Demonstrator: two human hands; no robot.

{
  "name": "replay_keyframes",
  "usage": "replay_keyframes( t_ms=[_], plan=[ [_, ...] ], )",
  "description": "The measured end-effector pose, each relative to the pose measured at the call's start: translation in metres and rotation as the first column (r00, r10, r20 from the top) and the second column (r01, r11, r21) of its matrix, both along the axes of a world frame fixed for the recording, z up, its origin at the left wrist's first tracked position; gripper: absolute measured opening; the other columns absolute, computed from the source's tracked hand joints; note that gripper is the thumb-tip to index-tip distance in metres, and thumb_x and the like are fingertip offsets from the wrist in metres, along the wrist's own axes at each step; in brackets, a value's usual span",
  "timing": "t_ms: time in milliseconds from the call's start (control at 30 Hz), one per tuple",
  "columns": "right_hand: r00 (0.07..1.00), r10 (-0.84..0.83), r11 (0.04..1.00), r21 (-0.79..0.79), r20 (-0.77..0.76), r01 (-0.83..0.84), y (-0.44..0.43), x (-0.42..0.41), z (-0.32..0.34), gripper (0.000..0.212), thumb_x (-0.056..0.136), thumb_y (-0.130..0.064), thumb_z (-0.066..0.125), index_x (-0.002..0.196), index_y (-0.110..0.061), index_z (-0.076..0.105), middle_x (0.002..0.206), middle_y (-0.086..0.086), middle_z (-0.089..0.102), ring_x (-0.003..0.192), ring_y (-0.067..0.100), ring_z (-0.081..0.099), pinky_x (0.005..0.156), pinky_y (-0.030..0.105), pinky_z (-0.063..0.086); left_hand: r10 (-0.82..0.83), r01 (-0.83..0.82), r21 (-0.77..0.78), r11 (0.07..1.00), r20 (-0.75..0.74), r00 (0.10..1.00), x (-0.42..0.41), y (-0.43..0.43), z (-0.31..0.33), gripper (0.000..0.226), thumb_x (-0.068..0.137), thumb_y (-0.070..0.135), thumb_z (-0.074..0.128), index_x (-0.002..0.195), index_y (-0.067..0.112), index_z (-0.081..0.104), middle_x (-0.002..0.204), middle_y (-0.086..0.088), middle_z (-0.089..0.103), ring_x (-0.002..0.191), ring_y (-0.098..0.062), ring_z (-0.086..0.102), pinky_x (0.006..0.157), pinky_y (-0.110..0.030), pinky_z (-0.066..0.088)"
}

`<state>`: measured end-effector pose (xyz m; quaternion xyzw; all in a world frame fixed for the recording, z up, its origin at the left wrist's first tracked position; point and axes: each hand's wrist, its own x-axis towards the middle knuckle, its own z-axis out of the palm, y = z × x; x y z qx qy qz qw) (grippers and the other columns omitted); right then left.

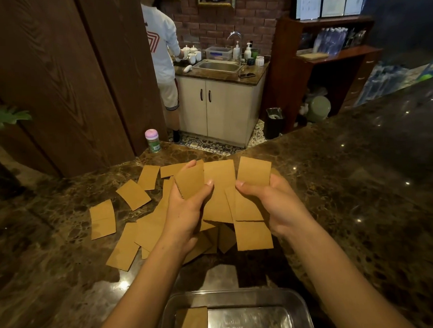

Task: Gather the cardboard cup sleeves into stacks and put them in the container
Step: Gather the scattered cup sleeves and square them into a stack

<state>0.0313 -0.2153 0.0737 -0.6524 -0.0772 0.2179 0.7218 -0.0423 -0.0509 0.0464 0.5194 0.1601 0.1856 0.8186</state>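
Several flat brown cardboard cup sleeves [133, 194] lie scattered on the dark marble counter [362, 181]. My left hand [187, 210] grips a small stack of sleeves [191, 180] held upright above the pile. My right hand [270, 201] pinches another sleeve [253, 170] just to the right, also lifted. More sleeves lie under and between both hands. A metal tray container [256, 319] stands at the counter's near edge, with a stack of sleeves [192, 325] lying in its left side.
A pink-lidded green bottle [152, 140] stands at the counter's far edge. Behind the counter a person in a white shirt [163, 56] stands at a sink [219, 66]. A wooden panel wall [55, 72] rises at the left.
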Motion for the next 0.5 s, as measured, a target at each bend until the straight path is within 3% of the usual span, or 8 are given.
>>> replay_keyframes(
  t_ms=[133, 300, 367, 433, 500],
  plan=[
    [0.998, -0.047, 0.998, -0.03, 0.042, 0.048, -0.002, 0.001, -0.001, 0.028, 0.091, -0.016, 0.08, 0.116, -0.025, 0.073, 0.104, -0.007, 0.082, 0.095, 0.011, 0.079, 0.086, 0.039, 0.059, 0.055, -0.055, 0.259, 0.964, 0.009, 0.998, 0.0, 0.001, 0.0, 0.069, 0.085, -0.002, 0.078, 0.14, 0.033, 0.054, 0.118, -0.004, 0.071, 0.105, -0.019, 0.07, 0.086, -0.037, 0.06],
    [0.99, -0.139, 0.99, 0.041, 0.025, 0.138, -0.004, 0.007, -0.001, 0.022, 0.093, -0.012, 0.077, 0.111, -0.025, 0.073, 0.097, -0.01, 0.082, 0.084, 0.005, 0.078, 0.062, 0.024, 0.06, -0.017, 0.014, 0.1, 0.995, 0.036, 0.999, -0.001, 0.001, -0.001, 0.066, 0.086, -0.005, 0.075, 0.137, 0.033, 0.057, 0.104, 0.001, 0.078, 0.098, -0.019, 0.073, 0.081, -0.037, 0.061],
    [0.983, -0.178, 0.982, 0.061, -0.041, 0.18, -0.009, 0.011, 0.001, 0.022, 0.093, -0.01, 0.077, 0.108, -0.025, 0.072, 0.091, -0.01, 0.083, 0.078, 0.007, 0.079, 0.054, 0.025, 0.061, -0.035, 0.02, 0.218, 0.976, 0.066, 0.997, -0.003, 0.004, -0.003, 0.07, 0.087, -0.011, 0.069, 0.141, 0.031, 0.053, 0.11, -0.007, 0.075, 0.098, -0.019, 0.071, 0.078, -0.032, 0.06],
    [0.982, -0.144, 0.988, 0.036, -0.125, 0.15, -0.014, 0.015, 0.005, 0.022, 0.091, -0.01, 0.079, 0.11, -0.021, 0.073, 0.09, -0.002, 0.083, 0.077, 0.015, 0.081, 0.053, 0.031, 0.062, -0.076, 0.01, 0.5, 0.866, 0.113, 0.991, -0.006, 0.011, -0.005, 0.084, 0.085, -0.02, 0.065, 0.147, 0.033, 0.047, 0.124, -0.004, 0.066, 0.103, -0.012, 0.066, 0.082, -0.026, 0.057],
    [0.981, -0.058, 0.998, -0.019, -0.185, 0.056, -0.018, 0.017, 0.008, 0.021, 0.09, -0.01, 0.08, 0.11, -0.014, 0.075, 0.091, 0.005, 0.084, 0.078, 0.021, 0.081, 0.056, 0.035, 0.063, -0.13, -0.031, 0.8, 0.599, 0.136, 0.982, -0.007, 0.019, -0.006, 0.092, 0.081, -0.015, 0.072, 0.153, 0.033, 0.04, 0.14, -0.001, 0.056, 0.121, -0.013, 0.058, 0.099, -0.033, 0.053]
  ],
)
